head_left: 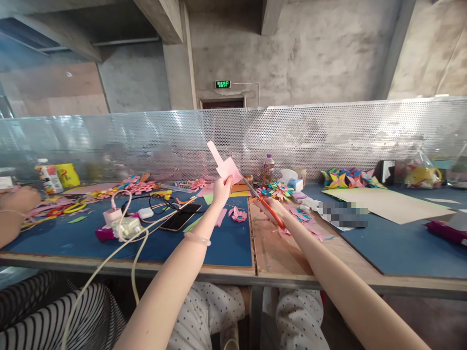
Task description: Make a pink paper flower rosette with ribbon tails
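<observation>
My left hand (pixel 222 190) pinches a piece of pink paper (pixel 226 169) above the table, and a narrow strip of it sticks out to the upper left. Scissors with orange handles (pixel 270 212) are gripped in my right hand (pixel 273 206). Their metal blades point up and left, towards the right edge of the pink paper; whether they touch it I cannot tell. Below my hands lies a pink paper flower (pixel 238 214) on the blue mat (pixel 222 248). A multicoloured paper flower (pixel 277 191) is just behind my right hand.
A phone (pixel 181 217), cables and a power strip (pixel 126 227) lie to the left. At the far left is another person's hand (pixel 16 204). A bottle (pixel 269 167) stands before the perforated metal screen (pixel 310 136). A large cream sheet (pixel 390 204) lies on the right.
</observation>
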A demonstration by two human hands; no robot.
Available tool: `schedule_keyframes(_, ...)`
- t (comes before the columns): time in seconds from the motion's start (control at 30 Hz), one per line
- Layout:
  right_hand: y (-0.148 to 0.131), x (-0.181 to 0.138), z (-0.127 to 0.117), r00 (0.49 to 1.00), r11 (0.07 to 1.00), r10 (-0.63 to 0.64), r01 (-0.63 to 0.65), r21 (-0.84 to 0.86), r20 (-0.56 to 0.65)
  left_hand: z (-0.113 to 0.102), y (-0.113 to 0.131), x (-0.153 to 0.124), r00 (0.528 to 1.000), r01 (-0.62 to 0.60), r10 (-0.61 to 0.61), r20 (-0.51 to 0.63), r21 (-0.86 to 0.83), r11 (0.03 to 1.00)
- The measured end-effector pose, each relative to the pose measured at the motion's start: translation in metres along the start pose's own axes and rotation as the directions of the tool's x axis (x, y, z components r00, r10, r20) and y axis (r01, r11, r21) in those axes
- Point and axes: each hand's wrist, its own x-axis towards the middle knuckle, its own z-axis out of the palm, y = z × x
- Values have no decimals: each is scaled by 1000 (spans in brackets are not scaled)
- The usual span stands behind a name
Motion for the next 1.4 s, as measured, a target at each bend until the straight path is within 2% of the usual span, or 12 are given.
schedule_keyframes(0.5, 3, 1, 2, 999, 1000, 7, -7, 15, -35, 1, -4, 1, 1000, 5, -5, -15, -27, 1000)
schedule_keyframes(0.93, -2, 0, 0, 1000, 1000, -20, 19, -11, -17, 0, -1, 0, 999, -21, 20, -30, -55, 998)
schedule_keyframes(1.4, 1, 3, 4, 999, 991, 35, -35, -132, 1, 1, -2, 0, 1000, 14, -12, 11, -110, 994)
